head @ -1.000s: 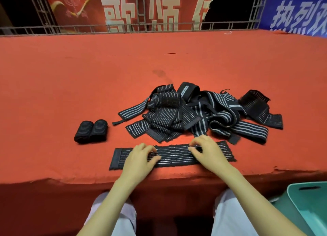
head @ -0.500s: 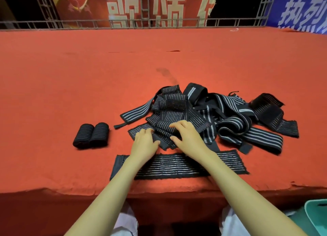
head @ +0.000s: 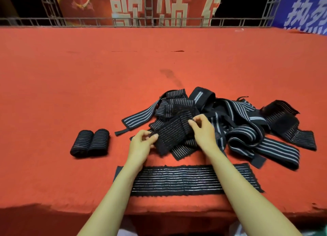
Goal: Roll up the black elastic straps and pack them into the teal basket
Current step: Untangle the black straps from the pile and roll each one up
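Selection step — left hand (head: 142, 144) and right hand (head: 203, 132) pinch one black elastic strap (head: 170, 135) atop the pile (head: 247, 129); next likely needs freeing it, then flattening.

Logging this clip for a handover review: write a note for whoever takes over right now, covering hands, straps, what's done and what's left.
Left hand: pinches the near-left edge of the held strap, on top of the pile.
Right hand: pinches the same strap's far edge.
Pile of loose straps: right of the hands.
Flat strap: laid out at the near edge.
Two rolled straps: side by side, on the left.
Teal basket: not in view.
Done: two rolled.
Left: roll the rest and pack everything.
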### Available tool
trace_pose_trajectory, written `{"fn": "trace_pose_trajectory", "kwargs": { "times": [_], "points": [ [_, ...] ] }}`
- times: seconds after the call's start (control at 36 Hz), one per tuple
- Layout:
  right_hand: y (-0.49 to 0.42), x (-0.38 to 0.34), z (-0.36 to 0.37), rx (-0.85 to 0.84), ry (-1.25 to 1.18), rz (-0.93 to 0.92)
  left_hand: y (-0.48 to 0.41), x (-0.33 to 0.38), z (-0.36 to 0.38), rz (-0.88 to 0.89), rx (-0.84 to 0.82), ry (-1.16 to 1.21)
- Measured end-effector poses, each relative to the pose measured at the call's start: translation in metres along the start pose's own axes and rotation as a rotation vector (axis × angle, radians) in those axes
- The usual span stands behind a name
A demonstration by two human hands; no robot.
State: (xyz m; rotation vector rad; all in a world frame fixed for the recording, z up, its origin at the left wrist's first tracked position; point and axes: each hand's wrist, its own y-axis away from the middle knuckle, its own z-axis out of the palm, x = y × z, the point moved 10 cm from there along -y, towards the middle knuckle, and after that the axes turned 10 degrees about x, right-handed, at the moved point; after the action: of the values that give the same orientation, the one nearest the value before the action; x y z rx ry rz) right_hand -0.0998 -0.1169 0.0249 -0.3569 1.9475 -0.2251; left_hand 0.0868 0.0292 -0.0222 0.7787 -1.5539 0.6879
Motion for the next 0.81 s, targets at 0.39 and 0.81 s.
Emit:
{"fn": "trace_pose_trajectory", "kwargs": {
  "times": [0.39,0.81],
  "points": [
    [0.011,-0.018,-0.027,-0.013,-0.094,-0.042,0.017,0.04,0.002,-0.02,-0.018,0.331],
    [0.01,0.02,-0.026,0.11,-0.025,0.218,0.015,-0.003,0.004,-0.077,0.172,0.053]
  ]
}}
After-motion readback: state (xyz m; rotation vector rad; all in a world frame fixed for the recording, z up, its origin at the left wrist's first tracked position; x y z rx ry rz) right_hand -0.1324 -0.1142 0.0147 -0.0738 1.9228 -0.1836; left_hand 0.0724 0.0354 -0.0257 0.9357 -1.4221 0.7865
